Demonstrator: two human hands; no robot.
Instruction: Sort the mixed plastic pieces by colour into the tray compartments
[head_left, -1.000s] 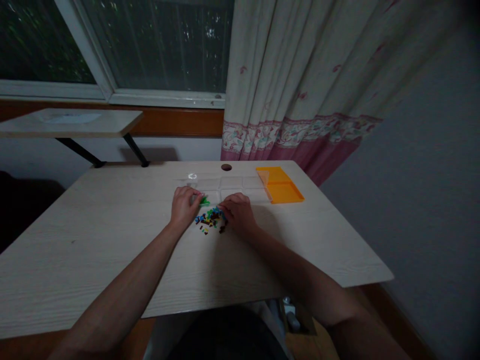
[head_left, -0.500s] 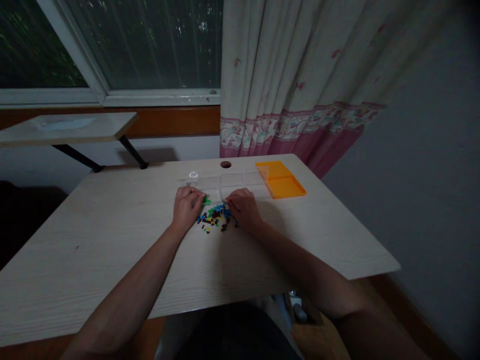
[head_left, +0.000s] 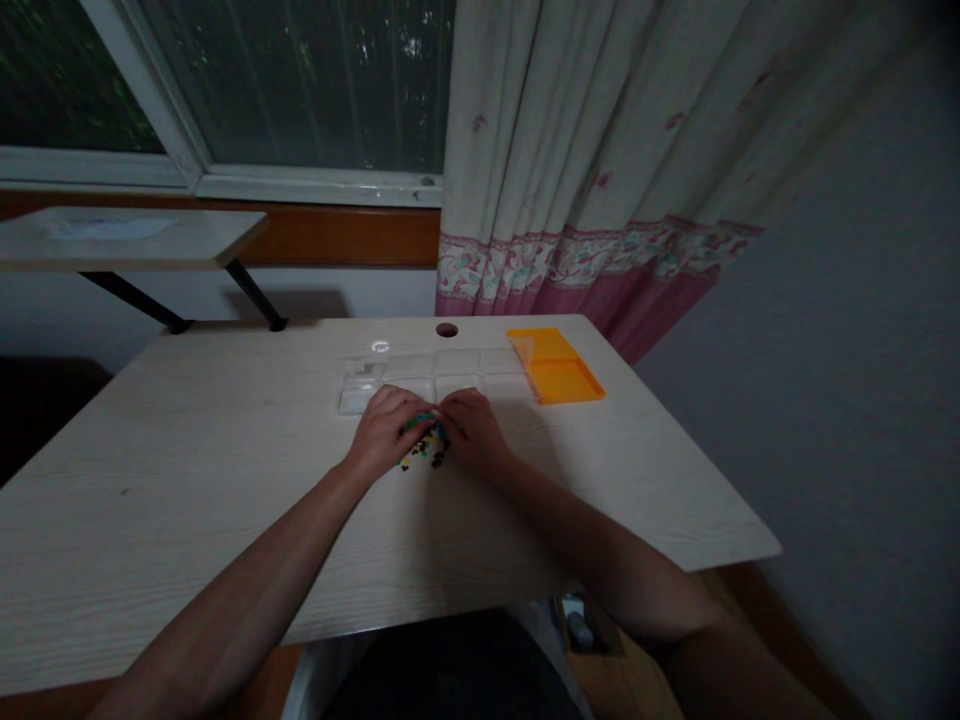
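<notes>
My left hand (head_left: 388,428) and my right hand (head_left: 474,432) meet fingertip to fingertip above a loose pile of tiny plastic pieces (head_left: 423,446), coloured green, blue, yellow and dark brown. Both hands are closed, with the fingertips pinched together. Some green shows at the left fingers, but whether it is gripped or lies behind them I cannot tell. Any small piece in the right fingers is hidden. Just beyond the hands lies a clear plastic compartment tray (head_left: 409,365), its near edge partly covered by my fingers.
An orange plastic case part (head_left: 568,380) lies at the tray's right end, slightly overlapped by it. A round cable hole (head_left: 447,330) is near the back edge of the pale wooden desk (head_left: 247,470). A raised shelf (head_left: 142,240) stands back left; a curtain (head_left: 570,150) hangs behind.
My hands have come together from either side of the pile, covering more of it. More of the tray's left end is now uncovered. The head view has shifted slightly.
</notes>
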